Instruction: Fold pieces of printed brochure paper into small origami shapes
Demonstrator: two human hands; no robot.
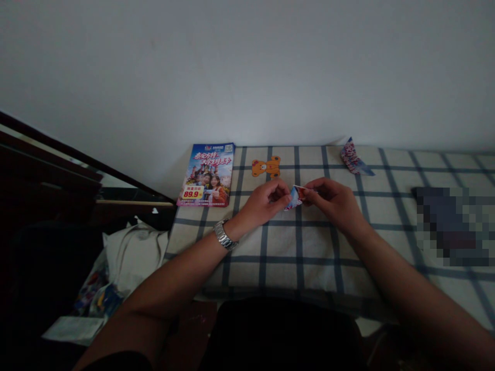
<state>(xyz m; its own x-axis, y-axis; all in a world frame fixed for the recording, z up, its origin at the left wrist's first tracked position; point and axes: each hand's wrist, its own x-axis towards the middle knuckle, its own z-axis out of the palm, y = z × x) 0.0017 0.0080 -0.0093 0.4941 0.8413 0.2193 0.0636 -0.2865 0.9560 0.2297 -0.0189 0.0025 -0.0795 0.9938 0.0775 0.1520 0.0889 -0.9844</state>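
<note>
A small folded piece of printed paper point(294, 198), blue, white and red, is held up between both hands above the checked cloth. My left hand point(271, 198), with a metal watch point(225, 235) on its wrist, pinches the paper's left side. On the other side, my right hand point(331, 201) grips it between thumb and fingers, which cover part of it. Behind and to the right, near the wall, stands a folded paper piece point(355, 158) with similar print. A stack of printed flyers point(209, 175) lies at the back left.
The checked cloth point(247, 268) covers the surface, with a bear figure point(266, 167) near the flyers. To the right lies a dark pixelated object point(448, 221). A wall point(247, 72) borders the back. White and colourful bags point(135, 247) sit low at the left.
</note>
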